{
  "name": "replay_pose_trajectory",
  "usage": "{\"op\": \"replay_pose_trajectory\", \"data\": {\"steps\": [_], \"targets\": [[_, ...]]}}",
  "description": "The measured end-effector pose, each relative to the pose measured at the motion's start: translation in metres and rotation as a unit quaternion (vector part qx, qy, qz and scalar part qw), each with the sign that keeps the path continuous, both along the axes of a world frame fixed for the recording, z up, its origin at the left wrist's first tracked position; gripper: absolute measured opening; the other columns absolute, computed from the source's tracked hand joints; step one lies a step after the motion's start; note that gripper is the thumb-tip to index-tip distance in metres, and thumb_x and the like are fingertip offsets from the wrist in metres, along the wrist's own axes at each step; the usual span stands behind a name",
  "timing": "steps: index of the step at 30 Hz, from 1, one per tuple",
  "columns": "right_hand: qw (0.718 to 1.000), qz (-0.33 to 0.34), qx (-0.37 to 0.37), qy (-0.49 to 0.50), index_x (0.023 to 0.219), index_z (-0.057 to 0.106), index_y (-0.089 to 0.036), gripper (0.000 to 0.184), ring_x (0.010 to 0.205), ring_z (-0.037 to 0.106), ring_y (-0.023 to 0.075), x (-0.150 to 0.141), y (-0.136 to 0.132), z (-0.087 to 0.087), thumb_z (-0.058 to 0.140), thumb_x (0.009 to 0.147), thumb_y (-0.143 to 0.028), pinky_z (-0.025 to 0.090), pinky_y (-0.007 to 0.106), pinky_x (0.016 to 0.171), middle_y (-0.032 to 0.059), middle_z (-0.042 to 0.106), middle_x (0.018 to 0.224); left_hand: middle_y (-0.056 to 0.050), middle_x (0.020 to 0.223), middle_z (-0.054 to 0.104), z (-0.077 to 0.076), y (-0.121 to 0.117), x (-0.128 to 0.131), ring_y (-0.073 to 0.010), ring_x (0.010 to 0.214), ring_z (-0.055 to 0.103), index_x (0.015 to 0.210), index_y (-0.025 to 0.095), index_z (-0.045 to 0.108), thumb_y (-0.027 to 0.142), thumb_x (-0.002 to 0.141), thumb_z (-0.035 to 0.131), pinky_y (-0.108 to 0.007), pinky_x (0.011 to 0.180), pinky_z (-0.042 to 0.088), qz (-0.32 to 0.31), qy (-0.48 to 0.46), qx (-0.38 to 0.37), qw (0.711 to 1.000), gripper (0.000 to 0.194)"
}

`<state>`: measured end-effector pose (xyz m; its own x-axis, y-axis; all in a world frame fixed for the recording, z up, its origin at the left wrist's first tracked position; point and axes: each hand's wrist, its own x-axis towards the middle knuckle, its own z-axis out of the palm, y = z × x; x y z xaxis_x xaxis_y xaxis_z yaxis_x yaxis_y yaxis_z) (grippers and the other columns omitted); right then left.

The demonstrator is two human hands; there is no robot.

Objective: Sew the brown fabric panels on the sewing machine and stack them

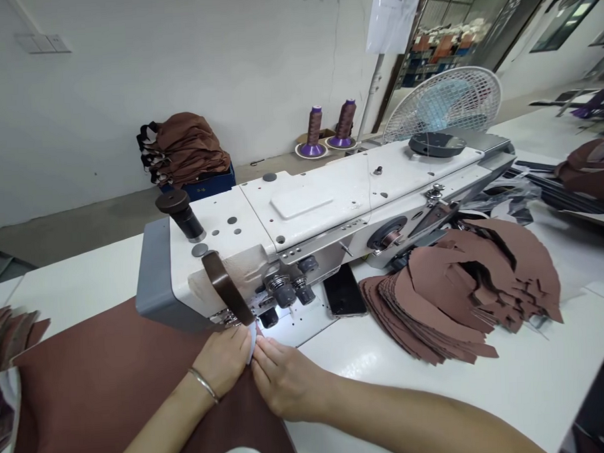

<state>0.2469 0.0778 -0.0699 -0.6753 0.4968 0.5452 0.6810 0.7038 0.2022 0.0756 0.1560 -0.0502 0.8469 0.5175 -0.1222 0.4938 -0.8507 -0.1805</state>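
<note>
A white sewing machine (pixel 311 206) stands across the worktable. Just below its head, my left hand (pixel 222 363), with a bangle at the wrist, has its fingers bent and pressed on a large brown leather-like sheet (pixel 98 382). Close beside it, my right hand (pixel 291 380) pinches the sheet's right edge, fingers held together. A small pale blue strip (pixel 252 343) shows between both hands at that edge. The needle and presser foot are mostly hidden by the machine head and my fingers.
Stacked brown cut pieces (pixel 435 301) lie to the right, near a black phone (pixel 343 291). More pieces (pixel 21 339) sit at far left. Behind the machine are two brown thread cones (pixel 315 127), a fan (pixel 441 103) and a brown fabric pile (pixel 191 144) against the wall.
</note>
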Motion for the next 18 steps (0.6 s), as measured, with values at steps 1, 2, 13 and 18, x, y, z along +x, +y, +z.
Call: {"op": "replay_pose_trajectory", "data": {"steps": [1,2,13,18], "targets": [[1.0,-0.003,-0.002,-0.003,0.099,0.061,0.003,0.025,0.104,0.061,0.0336,-0.001,0.0,0.0,0.043,0.087,-0.01,0.045,0.049,0.096,0.0271,0.064,0.106,-0.009,0.092,0.063,0.002,-0.001,0.003,-0.022,0.08,0.058,0.097,0.016,0.063,0.008,0.089,0.035,-0.035,0.068,0.049,0.01,0.013,-0.007,1.0,0.031],[1.0,-0.005,-0.003,-0.003,0.097,0.062,0.003,0.025,0.103,0.062,0.0339,-0.001,-0.001,0.0,0.043,0.086,-0.01,0.046,0.049,0.095,0.0272,0.064,0.104,-0.009,0.092,0.063,0.004,-0.002,0.005,-0.0229,0.082,0.059,0.098,0.016,0.063,0.008,0.088,0.036,-0.036,0.068,0.05,0.018,0.02,-0.011,1.0,0.03],[0.999,0.012,0.03,-0.009,0.099,0.063,0.005,0.029,0.096,0.064,0.0388,-0.009,-0.027,0.004,0.048,0.08,-0.011,0.054,0.05,0.079,0.0277,0.065,0.103,-0.013,0.09,0.065,0.007,-0.003,0.014,-0.0247,0.081,0.063,0.098,0.01,0.065,0.004,0.087,0.032,-0.038,0.066,0.054,0.032,0.027,0.013,0.999,0.035],[0.999,0.007,0.041,-0.01,0.098,0.063,0.005,0.028,0.095,0.065,0.0377,-0.011,-0.018,0.004,0.047,0.08,-0.01,0.055,0.049,0.078,0.0276,0.066,0.102,-0.018,0.101,0.066,0.009,0.0,0.014,-0.0259,0.086,0.065,0.11,0.006,0.062,0.003,0.087,0.031,-0.038,0.069,0.055,0.044,0.051,-0.008,0.998,0.039]]}}
